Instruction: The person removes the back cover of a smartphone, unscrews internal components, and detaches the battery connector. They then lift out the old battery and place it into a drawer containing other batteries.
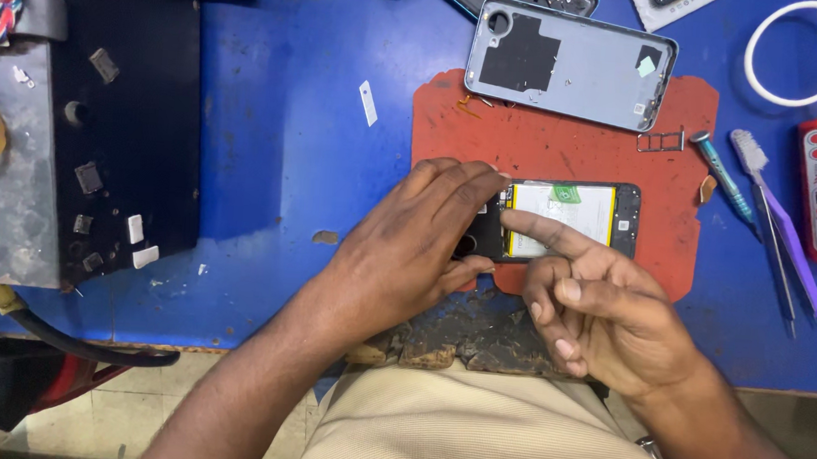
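Left hand [418,235] curled, pinning the opened phone [570,220] at its 9 o'clock end; right hand [602,303] forefinger pressing the battery [565,220]; likely light, stiff, fragile—grip edges.

Red mat [565,145] on blue bench [291,137]; grey back cover [578,79].

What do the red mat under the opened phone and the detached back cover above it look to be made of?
Red mat: probably soft rubber or silicone; matte, scuffed, with ragged cut edges.
Back cover: likely moulded plastic, though thin metal is possible; smooth grey inside face carrying black pads and a round camera hole.
Opened phone: black frame, seemingly plastic, under both hands.
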